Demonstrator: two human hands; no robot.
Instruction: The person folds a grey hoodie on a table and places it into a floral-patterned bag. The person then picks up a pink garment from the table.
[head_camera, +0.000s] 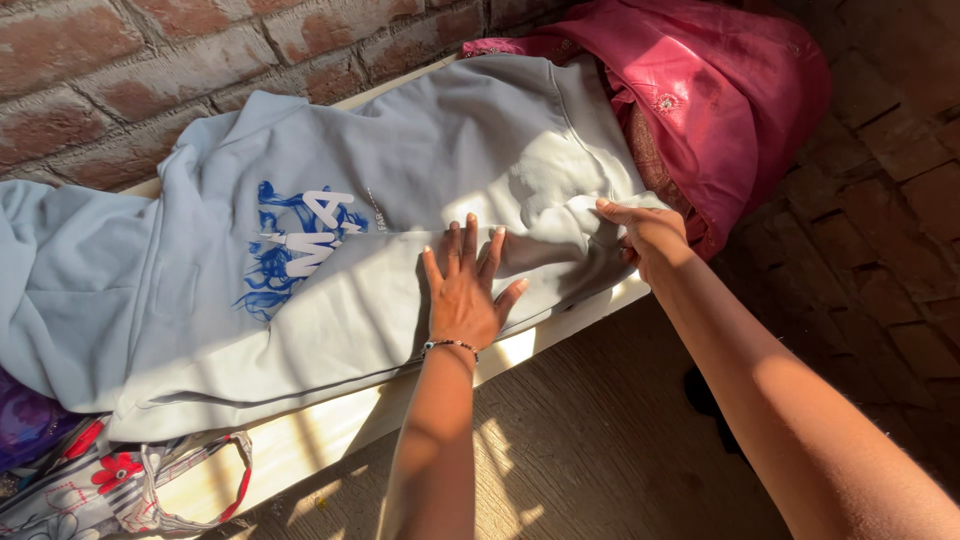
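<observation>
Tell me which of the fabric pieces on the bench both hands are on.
The pale grey sweatshirt with the blue-and-white print: left hand flat on it, right hand gripping its edge. The pink cloth and floral fabric lie untouched.

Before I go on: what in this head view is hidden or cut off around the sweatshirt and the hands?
- Light blue sweatshirt: its left part runs off the frame edge; the printed design is partly lost in a fold.
- Right hand: fingertips tucked into the fabric, so the grip is unclear.
- Left hand: lies flat, covering the cloth beneath.
- Pink garment: cut off by the top edge.
- Floral bag: cut off at the bottom left corner, partly under the sweatshirt.
</observation>
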